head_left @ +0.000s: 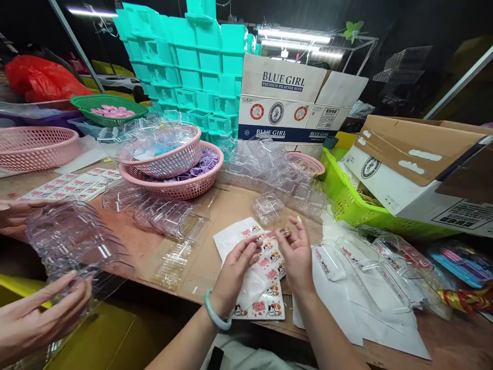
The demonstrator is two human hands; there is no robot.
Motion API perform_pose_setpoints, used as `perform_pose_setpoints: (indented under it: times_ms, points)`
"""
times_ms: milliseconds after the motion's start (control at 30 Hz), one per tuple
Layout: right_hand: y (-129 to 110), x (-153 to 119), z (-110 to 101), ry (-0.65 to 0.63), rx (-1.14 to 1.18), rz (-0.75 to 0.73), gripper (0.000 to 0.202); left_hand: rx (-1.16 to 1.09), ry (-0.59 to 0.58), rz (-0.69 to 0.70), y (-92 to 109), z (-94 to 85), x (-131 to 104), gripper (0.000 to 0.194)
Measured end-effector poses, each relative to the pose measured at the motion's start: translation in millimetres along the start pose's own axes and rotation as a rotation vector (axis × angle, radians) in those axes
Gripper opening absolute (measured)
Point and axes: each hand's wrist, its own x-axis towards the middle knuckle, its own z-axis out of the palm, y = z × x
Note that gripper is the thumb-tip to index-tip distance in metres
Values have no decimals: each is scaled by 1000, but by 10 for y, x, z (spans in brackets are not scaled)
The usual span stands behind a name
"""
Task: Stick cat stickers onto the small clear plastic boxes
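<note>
From where I stand, the work seems to be at lifting stickers off the sticker sheet (259, 307), at lower centre. The right hand (298, 257) pinches what looks like a small sticker (285, 233); the left hand's (236, 262) fingers curl over the sheet, but I can't tell if they grasp anything. Moving so thin a piece calls for a light, edge-only pinch.

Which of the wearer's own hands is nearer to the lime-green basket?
Right. The right hand is to the left of the lime-green basket, by the sticker sheet; the left hand is farther left, over the sheet.
</note>
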Motion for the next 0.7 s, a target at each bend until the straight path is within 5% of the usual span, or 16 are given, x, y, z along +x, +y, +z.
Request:
perform_pose_setpoints:
  times_ms: [100, 233, 300, 500, 600, 700]
  points:
    - [119, 328, 56, 226, -303, -199, 99, 615, -26, 229, -157, -71, -19, 55]
    - [378, 626, 173, 131, -772, -284, 129, 990, -416, 274, -257, -136, -71, 40]
    - [447, 699, 166, 98, -846, -311, 125, 946, -420, 272, -232, -170, -60, 29]
    - [196, 679, -213, -102, -738, -443, 121, 332, 6, 73, 0, -282, 200, 34]
    - [2, 581, -355, -244, -670, -463, 120, 35, 41, -157, 78, -249, 381, 42]
    - [-64, 506, -372, -249, -619, -428, 119, -44, 52, -286, 61, -145, 561, 50]
